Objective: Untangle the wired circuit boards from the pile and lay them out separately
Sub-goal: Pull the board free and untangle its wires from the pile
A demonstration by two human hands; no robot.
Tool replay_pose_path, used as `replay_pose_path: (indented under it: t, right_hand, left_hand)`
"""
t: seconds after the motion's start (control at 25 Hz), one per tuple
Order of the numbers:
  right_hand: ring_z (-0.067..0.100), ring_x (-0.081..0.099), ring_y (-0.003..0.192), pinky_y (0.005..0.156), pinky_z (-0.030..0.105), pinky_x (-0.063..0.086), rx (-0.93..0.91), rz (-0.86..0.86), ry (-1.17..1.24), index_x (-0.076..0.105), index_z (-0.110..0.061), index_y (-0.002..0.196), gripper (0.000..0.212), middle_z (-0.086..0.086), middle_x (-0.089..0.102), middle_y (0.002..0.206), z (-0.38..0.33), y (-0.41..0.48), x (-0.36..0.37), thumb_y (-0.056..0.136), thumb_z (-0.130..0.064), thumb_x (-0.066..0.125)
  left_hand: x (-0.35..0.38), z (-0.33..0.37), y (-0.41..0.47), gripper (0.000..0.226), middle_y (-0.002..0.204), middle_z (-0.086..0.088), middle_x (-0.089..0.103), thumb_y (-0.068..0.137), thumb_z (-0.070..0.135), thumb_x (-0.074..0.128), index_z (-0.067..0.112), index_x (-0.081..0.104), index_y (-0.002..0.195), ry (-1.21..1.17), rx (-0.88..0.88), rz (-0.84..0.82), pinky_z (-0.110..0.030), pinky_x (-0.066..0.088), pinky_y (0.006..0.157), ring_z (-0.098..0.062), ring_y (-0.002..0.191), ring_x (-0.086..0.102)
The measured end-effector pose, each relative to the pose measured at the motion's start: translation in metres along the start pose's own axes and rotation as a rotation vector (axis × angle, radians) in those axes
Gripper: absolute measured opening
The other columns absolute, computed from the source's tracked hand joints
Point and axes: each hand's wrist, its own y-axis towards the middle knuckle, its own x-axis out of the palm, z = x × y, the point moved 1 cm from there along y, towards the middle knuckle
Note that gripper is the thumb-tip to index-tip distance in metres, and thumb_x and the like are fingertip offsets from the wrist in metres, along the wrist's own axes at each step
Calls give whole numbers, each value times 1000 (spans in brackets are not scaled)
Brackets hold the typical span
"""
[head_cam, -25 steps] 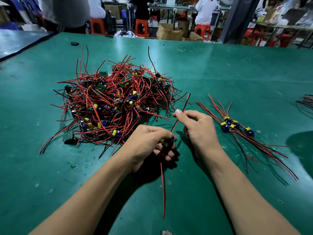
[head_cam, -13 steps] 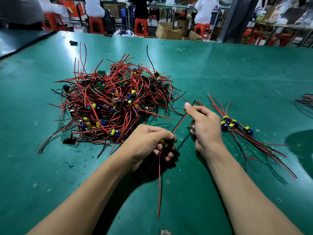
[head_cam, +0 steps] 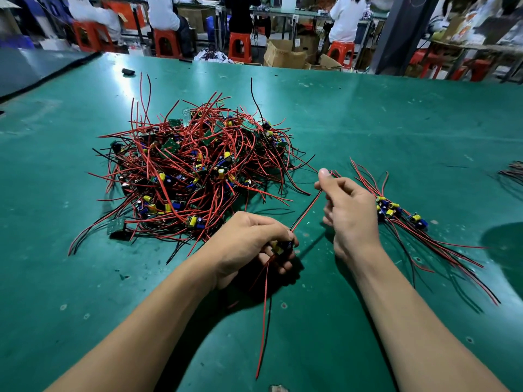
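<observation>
Nearest you: trailing wires (head_cam: 262,321), red and black, which drop from your left hand (head_cam: 249,244) and run toward you over the green table (head_cam: 85,278).

Left hand: knuckles up, fingers (head_cam: 280,267) curled under and closed round one circuit board (head_cam: 281,247). Only the board's yellow and blue parts show, at the right edge of your fist, between thumb and fingertips.

Red-and-black lead (head_cam: 305,210): it leaves that board and rises far and right, taut and clear of the table, to your right hand (head_cam: 348,213).

Right hand: thumb (head_cam: 324,175) raised and pressed against the forefinger, pinching the lead close to its far end. The other fingers are loosely curled and hold nothing.

Laid-out boards (head_cam: 396,213): just right of your right hand, a row of boards flat on the table. Their wires fan out toward the near right and the far left.

Pile (head_cam: 192,171): left of centre and beyond your left hand, a mound of tangled red and black wires with green boards and yellow parts among them. It is apart from both hands.

Far right edge: another wire bundle (head_cam: 512,172), partly cut off.

Far left: a small black object (head_cam: 128,71) on the table.

Beyond the table: red stools (head_cam: 240,46), cardboard boxes (head_cam: 283,55) and seated people.
</observation>
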Motion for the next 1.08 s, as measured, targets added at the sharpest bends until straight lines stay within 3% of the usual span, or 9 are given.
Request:
replay_pose_path:
  t: [0.08,0.2,0.28,0.36,0.52,0.64,0.84,0.96,1.08]
  right_hand:
    - [9,25,41,39,20,21,-15,-66,-87,72,-16,72,32,-8,36,53,2,-3,1,86,-45,75]
    - [7,31,43,38,19,22,236,-347,-37,79,-16,86,43,-3,44,63,3,-12,5,69,-55,80]
    - [12,45,45,41,18,33,402,-612,-53,77,-12,98,46,4,54,66,3,-24,9,72,-49,84]
    - [16,57,50,44,19,43,455,-736,-13,75,-8,105,38,12,66,75,2,-32,11,81,-36,81]
    - [13,36,56,38,14,27,395,-649,-1,80,-14,93,25,1,57,66,-1,-28,9,78,-33,76]
    - [15,32,59,38,15,25,366,-608,35,79,-16,84,24,0,56,66,2,-29,11,72,-36,80]
    - [14,37,53,36,16,29,352,-568,8,74,-16,78,24,4,60,69,2,-31,12,71,-37,82]
    - [17,54,45,37,19,43,388,-553,15,68,-13,76,25,9,64,67,0,-35,12,74,-33,84]
    - [18,58,45,41,21,48,351,-539,0,67,-10,73,24,12,65,67,-3,-37,12,79,-28,81]
  left_hand:
    - [-3,0,0,15,65,-18,65,88,2,61,-3,72,79,-33,2,28,-27,55,52,-27,54,63]
    - [-5,0,0,13,67,-20,64,89,2,60,-7,70,84,-100,7,64,-26,55,50,-28,55,62]
    - [-7,-1,0,14,71,-23,64,90,3,59,-6,70,86,-134,8,62,-27,55,50,-28,56,62]
    - [-8,-2,-1,16,73,-24,65,91,4,58,-6,70,88,-158,10,49,-27,55,51,-28,57,61]
    - [-6,-4,-1,16,69,-19,64,94,9,59,-2,69,87,-220,13,39,-26,53,49,-26,55,59]
    - [-6,-5,1,13,70,-17,66,92,8,61,0,70,89,-239,13,65,-26,54,50,-24,55,61]
    - [-7,-5,1,13,73,-19,68,87,5,65,-5,68,95,-250,13,78,-26,55,51,-25,55,62]
    - [-7,-5,1,13,76,-23,69,86,3,66,-7,67,95,-241,28,92,-29,58,53,-26,56,65]
    - [-8,-5,1,10,77,-25,69,87,2,66,-7,68,92,-237,25,103,-30,59,55,-27,57,67]
